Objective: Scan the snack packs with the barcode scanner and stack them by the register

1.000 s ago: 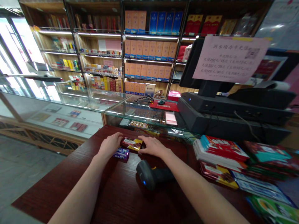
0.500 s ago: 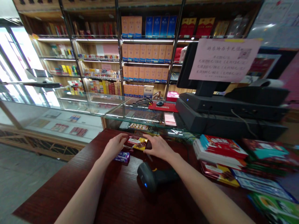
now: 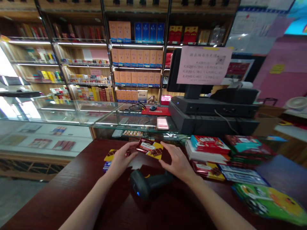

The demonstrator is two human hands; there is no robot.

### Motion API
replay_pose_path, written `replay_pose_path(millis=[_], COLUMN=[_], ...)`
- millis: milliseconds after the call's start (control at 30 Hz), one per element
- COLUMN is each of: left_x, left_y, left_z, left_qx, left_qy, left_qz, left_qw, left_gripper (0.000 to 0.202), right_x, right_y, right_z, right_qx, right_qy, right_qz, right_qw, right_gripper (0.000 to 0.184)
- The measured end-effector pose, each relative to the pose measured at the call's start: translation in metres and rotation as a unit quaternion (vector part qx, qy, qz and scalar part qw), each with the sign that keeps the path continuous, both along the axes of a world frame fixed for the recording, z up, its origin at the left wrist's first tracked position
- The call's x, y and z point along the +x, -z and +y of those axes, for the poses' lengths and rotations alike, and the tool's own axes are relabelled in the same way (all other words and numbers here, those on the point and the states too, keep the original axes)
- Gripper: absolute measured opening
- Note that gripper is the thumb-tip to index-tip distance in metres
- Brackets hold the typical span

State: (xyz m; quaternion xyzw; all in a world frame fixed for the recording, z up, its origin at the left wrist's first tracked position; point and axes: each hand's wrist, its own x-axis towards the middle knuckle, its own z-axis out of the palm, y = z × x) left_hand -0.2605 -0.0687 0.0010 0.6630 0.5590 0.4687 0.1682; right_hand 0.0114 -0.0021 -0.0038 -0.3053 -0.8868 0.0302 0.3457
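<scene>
A red and yellow chocolate bar (image 3: 150, 149) is held between my two hands, tilted so that its printed front faces me. My left hand (image 3: 122, 160) grips its left end between thumb and fingers. At the right end, the thumb and fingers of my right hand (image 3: 177, 161) are curved around the edge. Another bar with a yellow end (image 3: 109, 155) lies on the desk, partly hidden behind my left hand. Just in front of it is a purple packet (image 3: 106, 165), also partly covered. A black barcode scanner (image 3: 144, 185) with a blue light rests below, between my forearms.
To the right are stacked red and white chocolate boxes (image 3: 209, 145), another chocolate bar (image 3: 208, 169), blue packets (image 3: 243, 174) and green packets (image 3: 271, 201). A glass counter (image 3: 129, 118) and a cash register (image 3: 213, 118) stand behind the dark wooden desk (image 3: 72, 188).
My view has turned right. The chocolate bar between my hands has shifted right, away from the purple packet. The yellow end of another bar now shows left of my left hand.
</scene>
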Motion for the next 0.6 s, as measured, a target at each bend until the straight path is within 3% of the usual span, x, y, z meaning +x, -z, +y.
replay_pose_path(millis=[133,300,600], left_x=[0.011,0.009,0.004], left_y=[0.004,0.012,0.011], left_z=[0.0,0.001,0.001], left_qx=[0.021,0.02,0.103], left_qy=[-0.008,-0.024,0.049], left_qz=[0.039,0.06,0.124], left_qw=[0.999,0.998,0.986], left_gripper=[0.035,0.033,0.052], right_x=[0.019,0.023,0.032], right_y=[0.013,0.019,0.022], right_z=[-0.004,-0.009,-0.008], right_qx=[0.029,0.056,0.088], right_qy=[0.0,-0.002,-0.044], right_qz=[0.018,0.049,0.055], right_qw=[0.999,0.997,0.994], right_gripper=[0.067,0.065,0.068])
